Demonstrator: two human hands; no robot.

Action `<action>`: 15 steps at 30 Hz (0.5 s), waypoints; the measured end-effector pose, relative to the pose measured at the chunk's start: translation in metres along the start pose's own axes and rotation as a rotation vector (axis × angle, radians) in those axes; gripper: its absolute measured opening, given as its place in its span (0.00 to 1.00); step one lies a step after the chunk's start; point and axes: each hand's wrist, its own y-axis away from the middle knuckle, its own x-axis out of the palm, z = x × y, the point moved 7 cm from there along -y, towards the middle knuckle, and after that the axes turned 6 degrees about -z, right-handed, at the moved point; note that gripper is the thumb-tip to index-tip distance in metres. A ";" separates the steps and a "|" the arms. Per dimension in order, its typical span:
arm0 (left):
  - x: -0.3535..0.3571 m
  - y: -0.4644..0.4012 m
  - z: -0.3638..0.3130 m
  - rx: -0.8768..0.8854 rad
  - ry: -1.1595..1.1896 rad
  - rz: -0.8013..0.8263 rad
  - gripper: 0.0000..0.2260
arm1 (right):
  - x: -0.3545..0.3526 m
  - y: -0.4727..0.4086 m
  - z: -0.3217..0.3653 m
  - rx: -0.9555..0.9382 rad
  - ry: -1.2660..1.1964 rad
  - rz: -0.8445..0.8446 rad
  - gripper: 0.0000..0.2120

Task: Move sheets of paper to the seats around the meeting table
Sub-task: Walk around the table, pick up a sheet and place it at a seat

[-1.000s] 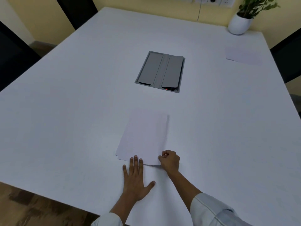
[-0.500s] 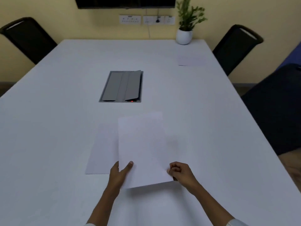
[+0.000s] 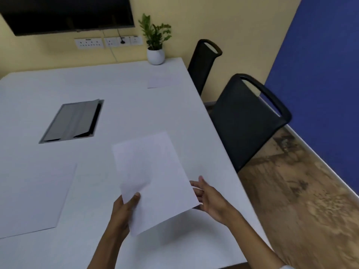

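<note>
A white sheet of paper [image 3: 153, 175] is lifted just above the white meeting table [image 3: 136, 105]. My left hand [image 3: 124, 212] pinches its near left corner, thumb on top. My right hand [image 3: 208, 199] is at the sheet's right edge, fingers under it; its grip is partly hidden. The rest of the paper stack [image 3: 33, 199] lies flat on the table to the left. Another single sheet [image 3: 160, 82] lies at the far right edge, in front of the far black chair [image 3: 204, 63]. A nearer black chair [image 3: 244, 117] stands at the table's right side.
A grey cable hatch [image 3: 71, 121] is set in the table's middle. A potted plant [image 3: 156, 53] stands at the far edge, below wall sockets [image 3: 108, 42] and a black screen [image 3: 68, 14]. Wooden floor [image 3: 301, 200] and a blue wall [image 3: 326, 74] lie to the right.
I have lifted one sheet off the stack with both hands and carried it right. My view has swung right, bringing the right-side chairs and floor into sight.
</note>
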 end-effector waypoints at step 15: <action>0.195 0.029 0.002 0.009 0.172 -0.067 0.09 | -0.174 -0.021 0.111 -0.041 0.235 -0.010 0.12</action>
